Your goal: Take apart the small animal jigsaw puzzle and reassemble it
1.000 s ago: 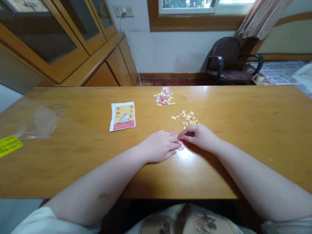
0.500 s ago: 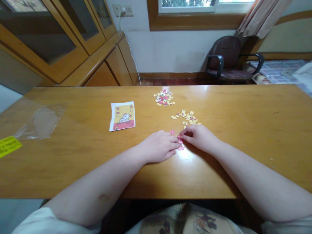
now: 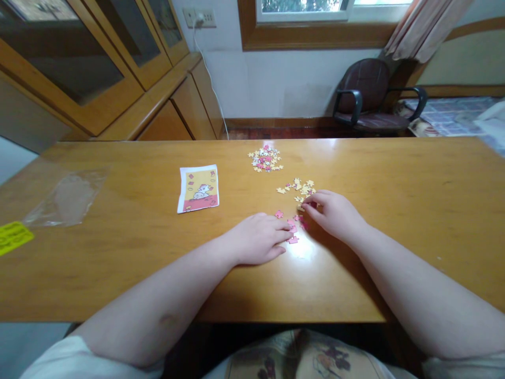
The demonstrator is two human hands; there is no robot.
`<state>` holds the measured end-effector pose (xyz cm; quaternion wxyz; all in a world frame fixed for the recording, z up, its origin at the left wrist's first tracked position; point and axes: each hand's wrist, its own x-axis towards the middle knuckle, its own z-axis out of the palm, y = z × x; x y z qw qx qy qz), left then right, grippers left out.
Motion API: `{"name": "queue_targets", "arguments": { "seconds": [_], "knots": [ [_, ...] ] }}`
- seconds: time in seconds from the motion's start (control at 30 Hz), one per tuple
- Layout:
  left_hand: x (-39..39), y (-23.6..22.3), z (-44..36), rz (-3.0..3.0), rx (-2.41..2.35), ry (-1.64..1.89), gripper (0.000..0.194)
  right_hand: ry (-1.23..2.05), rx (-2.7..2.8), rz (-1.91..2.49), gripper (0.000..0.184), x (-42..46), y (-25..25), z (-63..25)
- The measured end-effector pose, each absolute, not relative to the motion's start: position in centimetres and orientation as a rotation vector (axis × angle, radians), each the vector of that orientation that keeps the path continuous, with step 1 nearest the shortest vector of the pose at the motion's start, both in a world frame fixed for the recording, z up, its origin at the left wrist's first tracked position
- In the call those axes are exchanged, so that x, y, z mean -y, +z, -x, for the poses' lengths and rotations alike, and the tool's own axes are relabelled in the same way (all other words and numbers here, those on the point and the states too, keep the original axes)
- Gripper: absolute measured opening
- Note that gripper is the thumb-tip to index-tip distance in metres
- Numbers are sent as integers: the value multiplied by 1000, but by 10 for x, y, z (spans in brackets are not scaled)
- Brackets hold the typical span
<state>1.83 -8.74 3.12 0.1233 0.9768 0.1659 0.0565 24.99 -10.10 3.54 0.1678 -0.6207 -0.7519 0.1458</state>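
Note:
My left hand (image 3: 260, 238) lies flat on the table with its fingers stretched out. Its fingertips rest on pink jigsaw pieces (image 3: 292, 240), partly covering them. A single pink piece (image 3: 279, 214) lies just beyond those fingers. My right hand (image 3: 333, 213) is at the near edge of a loose group of yellow jigsaw pieces (image 3: 305, 187), thumb and forefinger brought close together. What is between them, if anything, is too small to make out. Farther back is a mixed heap of pink, yellow and white pieces (image 3: 265, 159).
Left of the pieces lies a picture sheet (image 3: 198, 189) showing a white animal on yellow and pink. A clear plastic bag (image 3: 69, 197) with a yellow label (image 3: 14, 238) is at the far left of the wooden table (image 3: 138, 263). Beyond stands an office chair (image 3: 366, 95).
My right hand has moved away from the pink pieces, up and to the right, to the yellow ones. More pink pieces now show. My left hand has hardly moved.

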Motion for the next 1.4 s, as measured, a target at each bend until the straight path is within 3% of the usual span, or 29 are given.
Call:
{"name": "queue_targets", "arguments": {
  "seconds": [0.3, 0.63, 0.93, 1.17, 1.4],
  "knots": [
    [84, 35, -17, -2781, -490, 194, 31, 411, 2386, 1682, 25, 100, 35, -250],
    [74, 37, -14, -2693, -1120, 283, 30, 411, 2500, 1690, 24, 105, 42, -249],
    [75, 31, -14, -2738, -1025, 255, 31, 440, 2480, 1741, 22, 104, 36, -247],
    [79, 37, -14, -2775, -842, 175, 33, 556, 2277, 1680, 8, 102, 34, -246],
    [83, 39, -16, -2845, -676, 95, 37, 860, 2052, 1682, 11, 102, 31, -241]
  ]
}}
